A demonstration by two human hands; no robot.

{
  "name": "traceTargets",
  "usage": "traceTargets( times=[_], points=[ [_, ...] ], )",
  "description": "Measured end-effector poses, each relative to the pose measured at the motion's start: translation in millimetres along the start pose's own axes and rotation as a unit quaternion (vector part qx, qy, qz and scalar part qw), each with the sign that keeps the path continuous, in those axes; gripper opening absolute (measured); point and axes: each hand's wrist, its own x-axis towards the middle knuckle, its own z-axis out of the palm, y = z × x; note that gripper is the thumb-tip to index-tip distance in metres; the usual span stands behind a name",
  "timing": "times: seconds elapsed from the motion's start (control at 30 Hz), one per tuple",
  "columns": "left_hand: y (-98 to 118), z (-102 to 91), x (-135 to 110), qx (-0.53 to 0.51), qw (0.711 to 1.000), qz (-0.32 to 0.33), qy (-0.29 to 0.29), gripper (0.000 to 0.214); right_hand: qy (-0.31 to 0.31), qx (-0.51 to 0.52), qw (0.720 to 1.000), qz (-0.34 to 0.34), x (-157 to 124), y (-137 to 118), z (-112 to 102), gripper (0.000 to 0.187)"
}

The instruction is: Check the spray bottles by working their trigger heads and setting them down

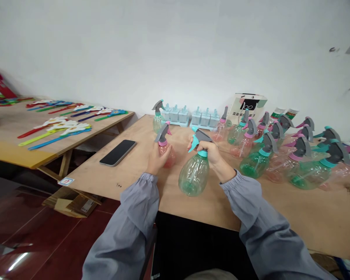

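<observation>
My left hand (158,158) is wrapped round a pink spray bottle (169,156) with a grey and pink trigger head, which stands upright on the table (128,178). In my right hand (210,152) is a green spray bottle (193,177) with a grey and turquoise head, gripped at its neck and tilted slightly. Whether its base touches the table I cannot tell. Just behind my left hand stands another green spray bottle (158,122). To the right of my right hand, several pink and green spray bottles (255,163) are grouped close together.
A black phone (118,152) lies left of my left hand. Light-blue popsicle moulds (179,116) and a printed box (246,107) stand along the wall. On the left table (56,146) lie several colourful long-handled plastic items (61,133). A cardboard box (76,204) sits below.
</observation>
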Motion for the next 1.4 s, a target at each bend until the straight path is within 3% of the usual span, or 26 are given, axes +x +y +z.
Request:
traceTargets(
  times=[0.1,0.2,0.37,0.5,0.6,0.7,0.8,0.93,1.17,1.4],
  points=[
    [1,-0.3,0,0.004,1.000,-0.006,-0.001,0.035,0.027,-0.049,0.998,-0.030,3,2,-6,0.008],
    [1,-0.7,0,0.006,1.000,-0.005,-0.001,0.032,0.092,-0.127,0.984,-0.085,10,5,-20,0.013],
    [3,-1.6,0,-0.003,1.000,-0.003,-0.006,0.034,0.239,-0.242,0.924,-0.172,25,18,-66,0.023],
    [6,-2.5,-1,-0.005,1.000,-0.011,-0.008,0.034,0.314,-0.299,0.876,-0.211,33,31,-100,0.023],
    [6,-3.0,-2,-0.002,1.000,-0.015,-0.011,0.035,0.352,-0.312,0.853,-0.226,36,37,-112,0.022],
    [5,-2.9,-2,0.000,1.000,-0.010,-0.013,0.033,0.367,-0.330,0.837,-0.235,37,41,-117,0.025],
    [4,-2.5,-1,0.004,1.000,-0.011,-0.011,0.032,0.372,-0.381,0.810,-0.244,33,52,-120,0.044],
    [5,-2.3,-1,0.002,1.000,-0.009,-0.012,0.033,0.385,-0.460,0.773,-0.205,22,81,-132,0.065],
    [3,-2.1,-2,-0.001,1.000,-0.022,-0.021,0.035,0.410,-0.516,0.723,-0.207,23,109,-159,0.070],
    [7,-2.4,-2,-0.022,0.998,-0.037,-0.035,0.036,0.400,-0.571,0.696,-0.171,35,117,-161,0.085]
  ],
)
